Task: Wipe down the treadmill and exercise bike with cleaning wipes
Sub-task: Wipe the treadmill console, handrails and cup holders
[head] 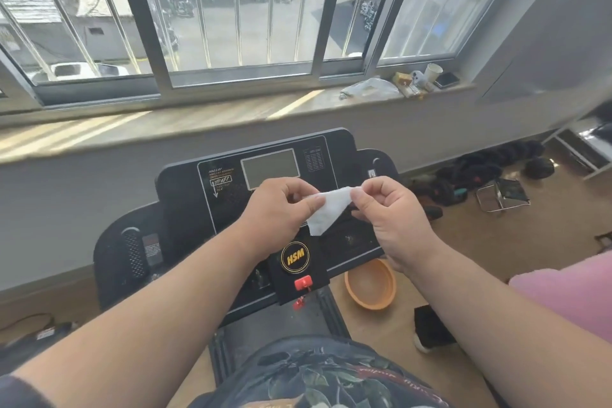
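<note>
A black treadmill console with a grey screen and a round yellow HSM badge stands in front of me below the window. Above it I hold a white cleaning wipe stretched between both hands. My left hand pinches its left edge and my right hand pinches its upper right corner. The wipe hangs partly folded, clear of the console. No exercise bike is in view.
An orange basin sits on the wooden floor right of the treadmill, with a black shoe near it. Dark weights and a metal rack lie further right. The windowsill holds a plastic bag, a cup and small items.
</note>
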